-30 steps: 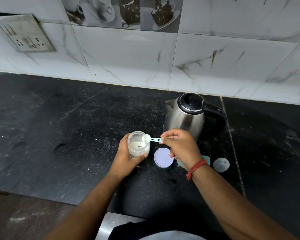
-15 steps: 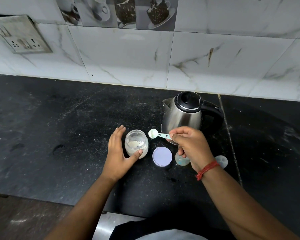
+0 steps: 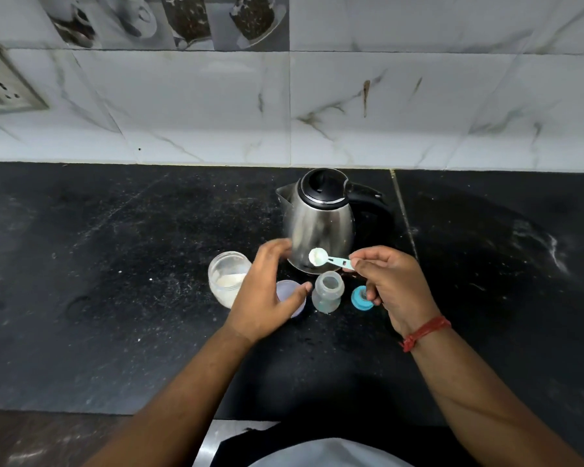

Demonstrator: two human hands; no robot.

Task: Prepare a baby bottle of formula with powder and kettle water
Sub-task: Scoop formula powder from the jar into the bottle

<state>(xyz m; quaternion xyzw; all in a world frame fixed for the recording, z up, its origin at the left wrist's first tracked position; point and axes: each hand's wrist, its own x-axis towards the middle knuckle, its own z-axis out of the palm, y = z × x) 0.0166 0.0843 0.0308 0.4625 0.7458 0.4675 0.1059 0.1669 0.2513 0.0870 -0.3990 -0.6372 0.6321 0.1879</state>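
Between the two hands, an open baby bottle [image 3: 327,294] stands upright on the black counter [image 3: 115,298], below the powder-filled scoop [image 3: 318,256] whose handle the right hand [image 3: 390,288] pinches. The left hand [image 3: 267,294] hovers with fingers loosely spread, holding nothing, above a jar lid [image 3: 292,293]. Left of its fingers stands the powder jar [image 3: 228,278]; beyond both hands, the kettle [image 3: 321,220].

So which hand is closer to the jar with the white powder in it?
The left hand. It hangs open just to the right of the powder jar, almost beside it. The right hand is farther right, beyond the baby bottle, pinching the scoop.
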